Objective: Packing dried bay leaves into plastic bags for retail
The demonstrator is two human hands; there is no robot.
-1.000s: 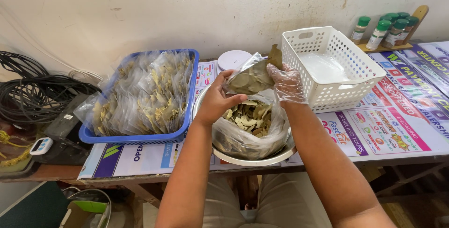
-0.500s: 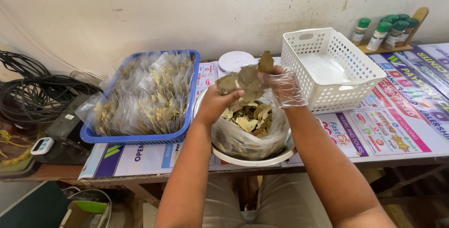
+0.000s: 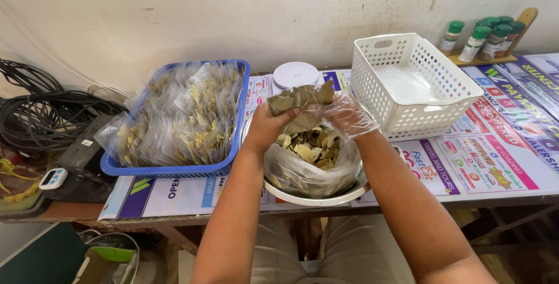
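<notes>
A small clear packet of dried leaves [image 3: 297, 100] is held between both hands above a metal bowl [image 3: 314, 198]. The bowl is lined with a plastic bag full of loose dried leaves [image 3: 311, 147]. My left hand [image 3: 265, 126] is bare and grips the packet's left end. My right hand [image 3: 347, 115], in a thin clear plastic glove, pinches the packet's right side. A blue tray [image 3: 174, 170] heaped with filled leaf packets sits to the left. An empty white slotted basket [image 3: 407, 86] stands to the right.
A small round white scale [image 3: 296, 75] sits behind the bowl. Green-capped spice jars [image 3: 486, 39] stand on a wooden board at the back right. Black cables [image 3: 41, 118] and a small timer [image 3: 53, 177] lie at the left. Printed posters cover the tabletop [image 3: 489, 156].
The packet has come down from a raised, tilted hold to lie level just above the bowl. Both hands have closed in on it.
</notes>
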